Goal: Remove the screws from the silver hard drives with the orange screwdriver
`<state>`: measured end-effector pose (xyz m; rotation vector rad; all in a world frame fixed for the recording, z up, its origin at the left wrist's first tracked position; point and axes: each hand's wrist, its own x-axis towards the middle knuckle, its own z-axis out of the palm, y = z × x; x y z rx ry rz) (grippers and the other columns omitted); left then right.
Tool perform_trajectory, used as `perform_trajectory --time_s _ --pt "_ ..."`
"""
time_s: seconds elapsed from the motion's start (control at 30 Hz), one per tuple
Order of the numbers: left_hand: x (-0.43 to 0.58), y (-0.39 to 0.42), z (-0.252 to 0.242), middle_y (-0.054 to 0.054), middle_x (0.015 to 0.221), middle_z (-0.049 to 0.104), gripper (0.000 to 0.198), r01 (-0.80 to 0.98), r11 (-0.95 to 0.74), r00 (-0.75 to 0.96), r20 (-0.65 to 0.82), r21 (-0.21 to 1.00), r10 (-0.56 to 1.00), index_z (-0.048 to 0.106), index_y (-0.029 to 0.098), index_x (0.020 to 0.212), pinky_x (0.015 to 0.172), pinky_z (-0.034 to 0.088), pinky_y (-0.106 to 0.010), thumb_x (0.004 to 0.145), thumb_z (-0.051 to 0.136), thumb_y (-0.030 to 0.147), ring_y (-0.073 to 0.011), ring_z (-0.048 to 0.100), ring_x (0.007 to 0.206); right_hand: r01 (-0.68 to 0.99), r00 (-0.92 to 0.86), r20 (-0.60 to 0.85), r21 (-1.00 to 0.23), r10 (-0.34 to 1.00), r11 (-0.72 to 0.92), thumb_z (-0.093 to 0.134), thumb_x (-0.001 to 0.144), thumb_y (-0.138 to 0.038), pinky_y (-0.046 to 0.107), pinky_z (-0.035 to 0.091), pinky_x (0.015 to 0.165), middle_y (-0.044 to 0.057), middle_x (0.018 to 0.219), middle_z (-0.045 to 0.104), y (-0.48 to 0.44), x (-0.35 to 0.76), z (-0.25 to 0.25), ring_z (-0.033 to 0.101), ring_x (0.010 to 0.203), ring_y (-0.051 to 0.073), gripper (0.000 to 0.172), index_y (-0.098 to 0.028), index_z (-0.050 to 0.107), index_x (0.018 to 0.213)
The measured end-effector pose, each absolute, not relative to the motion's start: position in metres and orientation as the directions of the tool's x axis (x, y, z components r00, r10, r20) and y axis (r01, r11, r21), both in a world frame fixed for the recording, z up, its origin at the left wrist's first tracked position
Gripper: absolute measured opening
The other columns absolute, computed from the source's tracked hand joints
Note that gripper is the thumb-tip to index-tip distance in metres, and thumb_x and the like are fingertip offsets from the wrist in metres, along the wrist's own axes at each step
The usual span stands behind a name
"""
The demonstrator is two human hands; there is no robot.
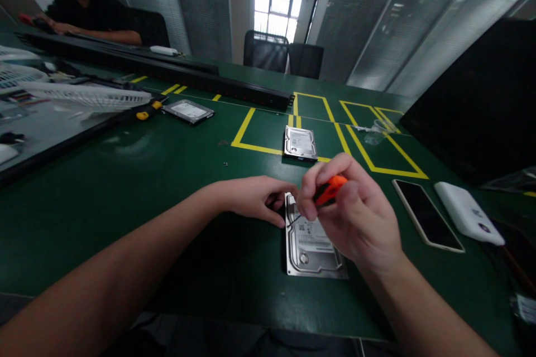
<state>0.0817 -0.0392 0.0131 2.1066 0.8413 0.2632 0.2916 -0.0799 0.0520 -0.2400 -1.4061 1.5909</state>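
Note:
A silver hard drive (312, 259) with a white label lies flat on the green table in front of me. My right hand (355, 212) is closed around an orange and black screwdriver (330, 189), whose thin dark shaft slants down to the drive's left edge. At the drive's upper left side is my left hand (255, 198), its thumb and curled fingers against the edge; part of its fingertips is hidden. My right hand covers the drive's upper right part.
Two more hard drives, one near (300, 143) and one farther left (189, 111), lie beyond. Tiny screws (225, 164) sit on the table. A phone (427, 215) and a white device (468, 212) are at right. A long black bar (234, 88) crosses behind; a person sits back left.

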Motion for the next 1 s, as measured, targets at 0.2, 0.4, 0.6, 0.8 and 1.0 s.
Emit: perform_trajectory --time_s 0.2,0.4,0.6,0.8,1.0 --pt "0.0815 -0.0395 0.0128 0.003 0.085 0.059 0.047 0.474 -0.452 0.756 -0.085 0.755 0.649 0.064 0.023 0.126 0.066 0.038 -0.026 0.085 0.081 0.036 -0.0145 0.053 0.074 -0.517 -0.528 0.413 -0.849 0.742 0.105 0.050 0.106 -0.049 0.029 0.041 0.057 0.004 0.084 0.066 -0.0802 0.2919 0.0513 0.048 0.058 0.011 0.032 -0.021 0.066 0.101" --pt "0.0808 -0.0387 0.0111 0.003 0.084 0.058 0.046 0.454 -0.458 0.766 -0.074 0.764 0.638 0.065 0.025 0.126 0.065 0.038 -0.026 0.085 0.081 0.038 -0.0143 0.052 0.073 -0.512 -0.524 0.435 -0.848 0.732 0.137 0.058 0.104 -0.037 0.032 0.046 0.065 0.004 0.087 0.066 -0.0799 0.2943 0.0528 0.058 0.067 0.015 0.021 -0.020 0.067 0.096" --pt "0.0804 -0.0384 0.0095 0.004 0.084 0.058 0.046 0.468 -0.455 0.755 -0.075 0.757 0.652 0.065 0.025 0.123 0.065 0.038 -0.025 0.084 0.082 0.039 -0.0141 0.053 0.073 -0.517 -0.525 0.409 -0.850 0.746 0.101 0.052 0.105 -0.048 0.029 0.040 0.057 0.003 0.084 0.066 -0.0813 0.2924 0.0533 0.046 0.057 0.012 0.030 -0.021 0.065 0.100" --pt "0.0806 -0.0385 0.0108 0.003 0.087 0.058 0.041 0.473 -0.461 0.758 -0.081 0.750 0.647 0.066 0.024 0.119 0.066 0.038 -0.026 0.084 0.082 0.039 -0.0149 0.054 0.076 -0.483 -0.523 0.425 -0.862 0.739 0.155 0.047 0.107 -0.046 0.034 0.047 0.063 0.005 0.078 0.062 -0.0796 0.2933 0.0547 0.055 0.064 0.016 0.039 -0.018 0.069 0.090" --pt "0.0812 -0.0393 0.0129 0.003 0.085 0.058 0.041 0.477 -0.463 0.760 -0.086 0.747 0.644 0.066 0.024 0.120 0.065 0.038 -0.026 0.084 0.081 0.039 -0.0148 0.053 0.074 -0.501 -0.550 0.431 -0.856 0.715 0.130 0.073 0.096 -0.039 0.028 0.043 0.057 0.002 0.090 0.065 -0.0797 0.2949 0.0512 0.054 0.061 0.012 0.020 -0.023 0.061 0.099"
